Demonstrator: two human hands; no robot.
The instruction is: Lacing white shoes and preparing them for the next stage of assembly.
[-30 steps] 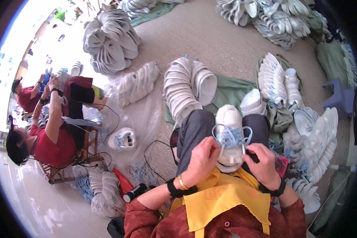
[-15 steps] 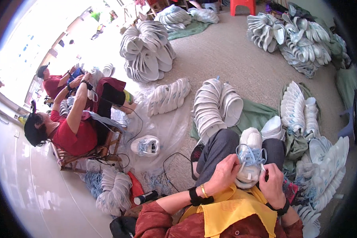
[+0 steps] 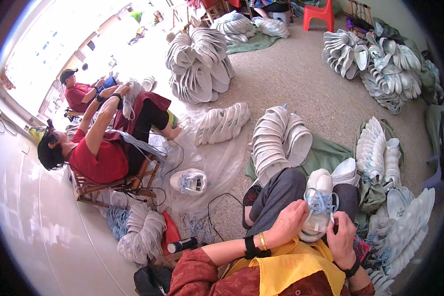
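A white sneaker [image 3: 318,183] rests between my knees with its toe pointing away. Light blue shoelaces [image 3: 322,203] cross its front and stand out in loops at both sides. My left hand [image 3: 288,222] is at the shoe's left side, fingers pinched on a lace at the edge of the opening. On the opposite side, my right hand [image 3: 342,239] is closed, thumb and fingertips together on the other lace end. A yellow cloth [image 3: 291,269] covers my lap below the shoe. The exact grip of the fingertips is partly hidden.
Stacked pale shoe uppers [image 3: 271,140] stand ahead of my knees; more piles [image 3: 404,232] lie to the right. A finished-looking sneaker [image 3: 189,182] sits on plastic sheeting at left. Two co-workers [image 3: 101,160] in red sit farther left. A black cable [image 3: 209,212] crosses the floor.
The whole view has shifted, moving the scene rightward and slightly down. Both hands stay at the sneaker's sides, still pinching the laces.
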